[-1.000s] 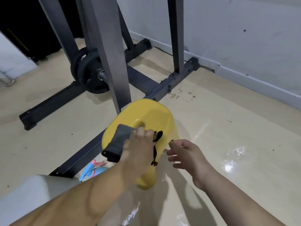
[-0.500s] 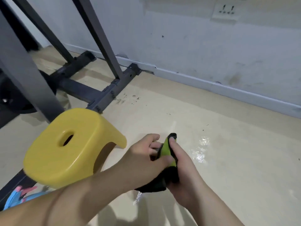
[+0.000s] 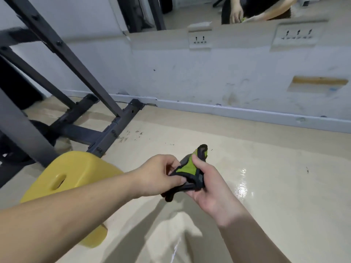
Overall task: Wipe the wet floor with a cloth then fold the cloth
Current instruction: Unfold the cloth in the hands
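Note:
A small cloth (image 3: 187,168), lime green with a dark grey and black edge, is bunched up in the air above the beige floor. My left hand (image 3: 158,174) pinches its left edge between thumb and fingers. My right hand (image 3: 208,184) cups it from the right, with the thumb pressed on the green part. A wet, shiny patch (image 3: 242,184) glistens on the floor just right of my hands. Another streak of water (image 3: 175,250) shows on the floor near the bottom of the view.
A yellow plastic stool (image 3: 66,179) stands to the left under my left forearm. A dark steel rack frame (image 3: 106,130) with a weight plate fills the left side. A white wall with sockets (image 3: 200,39) and a mirror runs along the back.
My left hand lifted the cloth off the yellow stool and brought it to the right, where my right hand took hold of it too. My view has swung right and up toward the wall.

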{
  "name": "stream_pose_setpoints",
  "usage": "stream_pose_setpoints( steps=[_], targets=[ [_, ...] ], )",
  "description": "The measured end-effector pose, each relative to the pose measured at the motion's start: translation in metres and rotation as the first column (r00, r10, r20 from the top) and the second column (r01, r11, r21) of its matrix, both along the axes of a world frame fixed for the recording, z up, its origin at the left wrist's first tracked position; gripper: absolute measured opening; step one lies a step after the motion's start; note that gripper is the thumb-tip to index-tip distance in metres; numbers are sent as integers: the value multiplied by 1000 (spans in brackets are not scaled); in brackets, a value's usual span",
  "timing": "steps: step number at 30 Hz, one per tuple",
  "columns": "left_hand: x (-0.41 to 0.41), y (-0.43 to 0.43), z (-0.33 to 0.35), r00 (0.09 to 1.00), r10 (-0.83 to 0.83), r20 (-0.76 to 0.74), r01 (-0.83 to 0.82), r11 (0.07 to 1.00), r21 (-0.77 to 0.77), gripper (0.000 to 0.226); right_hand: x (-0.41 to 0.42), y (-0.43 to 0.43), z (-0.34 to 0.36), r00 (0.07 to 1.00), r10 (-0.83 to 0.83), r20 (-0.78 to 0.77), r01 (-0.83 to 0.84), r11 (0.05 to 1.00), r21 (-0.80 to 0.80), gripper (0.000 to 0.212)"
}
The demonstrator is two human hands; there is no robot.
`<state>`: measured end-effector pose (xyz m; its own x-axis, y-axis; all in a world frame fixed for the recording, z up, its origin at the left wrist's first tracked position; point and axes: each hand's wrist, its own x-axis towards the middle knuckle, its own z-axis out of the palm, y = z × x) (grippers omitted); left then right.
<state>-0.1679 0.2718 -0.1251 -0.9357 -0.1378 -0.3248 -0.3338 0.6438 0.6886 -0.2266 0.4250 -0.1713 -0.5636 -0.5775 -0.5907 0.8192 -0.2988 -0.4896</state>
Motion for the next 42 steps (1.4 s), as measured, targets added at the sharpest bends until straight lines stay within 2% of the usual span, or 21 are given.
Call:
stream_pose_setpoints(
  steps=[3,6,8,9,13,17,19,21,23,25,28,30,33,35,37,40,42],
  targets=[
    [-17,-4,12,1000,-10,5,11,1000,-17,9,-11,10,-3,1000,14,-22,-15,1000,-8,46],
    [-27,-17,5,999,-18,50,13,994,104,19,-21,8,-15,1000,-5,-26,5,1000,-5,46],
    [-32,-21,-13,996,-1,94,-21,972,233,12,-27,8,-31,1000,5,-14,-4,1000,19,46],
    [-36,-22,-25,994,18,105,-47,960,275,11,-30,9,-37,1000,14,-10,-14,999,33,47],
    [-56,-13,-76,975,191,109,-217,920,326,28,-46,28,-66,997,73,12,-74,992,102,42],
    [-85,1,-123,922,316,224,-384,823,418,42,-59,53,-101,978,198,-68,-158,912,379,29],
    [-97,4,-144,912,272,308,-392,800,454,53,-63,60,-118,986,163,-38,-121,853,507,32],
    [-106,5,-168,902,268,339,-407,789,459,62,-66,59,-135,996,94,4,-80,823,562,32],
    [-106,12,-178,905,310,291,-417,783,462,61,-64,54,-145,998,47,52,-68,843,534,31],
    [-105,18,-189,928,318,196,-372,833,410,54,-62,39,-151,995,9,100,-54,887,459,32],
    [-101,22,-201,952,274,133,-305,830,467,50,-65,15,-152,996,46,73,-68,937,344,54],
    [-100,18,-209,937,290,194,-349,766,539,61,-69,4,-152,994,94,54,-107,940,325,51],
    [-99,3,-223,851,355,386,-523,619,585,79,-70,-7,-164,974,225,30,-222,916,333,40],
    [-94,-7,-227,872,336,356,-488,645,588,79,-65,-8,-178,974,220,47,-221,900,376,41],
    [-88,-20,-226,908,291,301,-416,704,575,63,-62,1,-190,985,161,61,-171,886,430,35],
    [-80,-51,-231,926,160,342,-333,774,539,44,-60,18,-201,991,86,103,-128,833,538,29],
    [-81,-71,-236,927,132,352,-295,835,464,33,-60,26,-208,991,75,112,-128,783,609,26]
  ],
)
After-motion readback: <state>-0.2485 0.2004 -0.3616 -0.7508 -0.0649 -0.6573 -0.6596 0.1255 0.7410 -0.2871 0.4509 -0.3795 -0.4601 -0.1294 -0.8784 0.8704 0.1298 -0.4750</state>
